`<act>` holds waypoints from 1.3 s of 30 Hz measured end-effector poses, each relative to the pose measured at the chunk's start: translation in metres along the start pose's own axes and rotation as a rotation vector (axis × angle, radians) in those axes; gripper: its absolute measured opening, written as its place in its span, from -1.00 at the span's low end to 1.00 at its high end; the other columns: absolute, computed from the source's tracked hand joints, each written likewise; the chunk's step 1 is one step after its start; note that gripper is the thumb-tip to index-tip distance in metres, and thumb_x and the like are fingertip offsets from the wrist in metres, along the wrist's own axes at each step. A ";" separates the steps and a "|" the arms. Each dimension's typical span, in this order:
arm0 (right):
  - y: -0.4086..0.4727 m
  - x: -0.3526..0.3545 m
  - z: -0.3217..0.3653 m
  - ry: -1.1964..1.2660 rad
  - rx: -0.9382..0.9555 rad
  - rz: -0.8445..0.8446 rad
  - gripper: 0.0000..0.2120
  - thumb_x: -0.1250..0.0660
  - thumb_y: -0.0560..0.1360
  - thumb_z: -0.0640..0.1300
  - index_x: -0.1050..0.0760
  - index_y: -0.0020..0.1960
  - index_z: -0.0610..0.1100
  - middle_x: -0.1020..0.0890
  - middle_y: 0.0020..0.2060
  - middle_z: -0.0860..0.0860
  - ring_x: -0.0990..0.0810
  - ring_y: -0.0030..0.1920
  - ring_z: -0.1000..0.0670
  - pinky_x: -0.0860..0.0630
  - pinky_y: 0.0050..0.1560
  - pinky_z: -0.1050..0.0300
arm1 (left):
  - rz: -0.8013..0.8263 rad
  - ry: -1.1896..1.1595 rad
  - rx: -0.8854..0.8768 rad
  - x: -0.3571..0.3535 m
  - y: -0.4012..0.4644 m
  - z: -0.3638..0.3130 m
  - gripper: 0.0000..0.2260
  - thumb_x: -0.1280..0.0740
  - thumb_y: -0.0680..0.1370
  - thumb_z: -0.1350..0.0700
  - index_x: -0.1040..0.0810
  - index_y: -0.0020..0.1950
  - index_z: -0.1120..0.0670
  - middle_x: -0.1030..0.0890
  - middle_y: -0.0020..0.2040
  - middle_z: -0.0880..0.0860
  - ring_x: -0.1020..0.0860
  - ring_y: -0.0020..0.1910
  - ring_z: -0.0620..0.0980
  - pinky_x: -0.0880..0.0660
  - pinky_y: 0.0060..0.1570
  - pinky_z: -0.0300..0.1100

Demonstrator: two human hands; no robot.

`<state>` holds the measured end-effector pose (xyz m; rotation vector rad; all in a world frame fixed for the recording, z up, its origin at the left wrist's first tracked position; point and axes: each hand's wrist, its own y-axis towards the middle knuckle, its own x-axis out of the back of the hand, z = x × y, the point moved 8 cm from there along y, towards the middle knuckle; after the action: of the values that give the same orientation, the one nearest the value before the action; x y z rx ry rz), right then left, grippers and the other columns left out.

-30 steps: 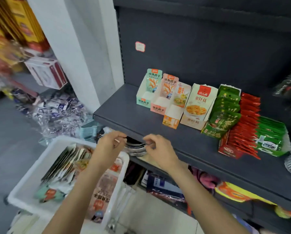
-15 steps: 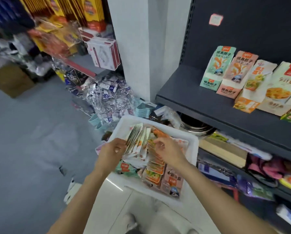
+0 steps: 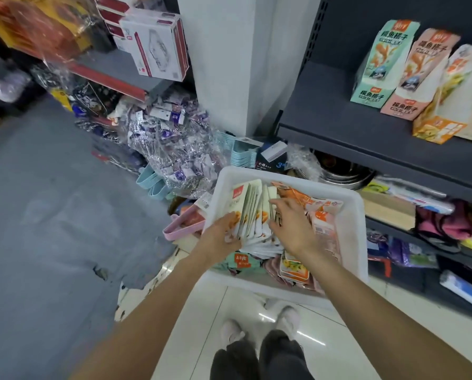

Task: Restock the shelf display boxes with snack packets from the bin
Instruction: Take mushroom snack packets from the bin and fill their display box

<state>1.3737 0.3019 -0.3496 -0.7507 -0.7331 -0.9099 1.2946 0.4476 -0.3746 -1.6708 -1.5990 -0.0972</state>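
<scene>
Fingertips of the left hand [image 3: 220, 235] are lying hidden while gripping the upright cream packets [image 3: 250, 208] in the bin [image 3: 353, 234]; the right hand [image 3: 291, 222] is pinching their tops.

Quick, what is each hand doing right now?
Left hand: grips a stack of white packets in the bin.
Right hand: fingers curled into the same stack.
</scene>
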 end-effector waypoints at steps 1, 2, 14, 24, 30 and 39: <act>0.001 -0.002 0.000 -0.026 0.007 -0.007 -0.50 -0.30 0.53 -0.15 -0.29 0.44 -0.11 -0.31 0.38 -0.08 -0.27 0.40 -0.06 -0.19 0.42 0.07 | 0.017 0.009 -0.020 -0.003 0.001 0.000 -0.37 -0.39 0.50 0.17 -0.19 0.50 0.07 -0.33 0.43 0.08 -0.37 0.34 0.05 -0.33 0.26 -0.20; 0.001 -0.005 -0.002 -0.052 0.005 -0.001 -0.47 -0.30 0.53 -0.13 -0.26 0.46 -0.10 -0.26 0.42 -0.08 -0.22 0.43 -0.07 -0.16 0.45 0.06 | 0.020 0.020 -0.035 -0.004 0.001 0.002 -0.36 -0.39 0.50 0.19 -0.18 0.50 0.07 -0.32 0.44 0.08 -0.36 0.35 0.04 -0.31 0.26 -0.25; -0.005 -0.031 -0.013 -0.138 -0.088 0.167 -0.42 -0.28 0.55 0.04 -0.18 0.50 -0.03 -0.13 0.51 -0.06 -0.09 0.50 -0.09 -0.08 0.46 0.02 | -0.004 0.032 -0.109 -0.006 -0.003 0.016 -0.58 -0.24 0.59 0.23 -0.32 0.45 0.06 -0.41 0.38 0.06 -0.41 0.33 0.10 -0.28 0.32 -0.19; 0.004 0.001 -0.001 0.449 -0.199 -0.022 -0.69 -0.22 0.59 -0.03 -0.51 0.25 -0.15 -0.59 0.15 -0.01 -0.52 0.12 0.02 -0.34 -0.01 0.21 | -0.042 0.094 -0.379 -0.011 -0.014 -0.030 -0.63 -0.23 0.60 0.21 -0.42 0.38 -0.05 -0.33 0.43 -0.10 -0.25 0.44 -0.05 -0.26 0.31 -0.23; 0.002 0.017 -0.036 0.526 -0.361 -0.167 -0.72 -0.29 0.54 -0.26 -0.51 0.24 -0.21 -0.60 0.18 -0.13 -0.56 0.18 -0.14 -0.48 0.21 -0.06 | -0.020 0.007 -0.281 -0.012 0.002 -0.031 -0.37 -0.40 0.49 0.11 -0.20 0.49 0.03 -0.23 0.50 -0.02 -0.21 0.46 -0.02 -0.07 0.29 -0.39; -0.005 0.029 -0.058 0.632 -0.421 -0.221 -0.71 -0.27 0.55 -0.29 -0.47 0.26 -0.20 -0.59 0.17 -0.16 -0.61 0.09 -0.20 -0.59 -0.04 -0.25 | 0.138 -0.033 0.002 -0.012 0.011 -0.002 -0.38 -0.36 0.50 0.26 -0.17 0.50 0.14 -0.33 0.42 0.04 -0.38 0.31 -0.03 -0.34 0.17 -0.36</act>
<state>1.3950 0.2409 -0.3560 -0.6943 -0.0584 -1.4397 1.3029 0.4380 -0.3856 -1.7841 -1.5019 0.0023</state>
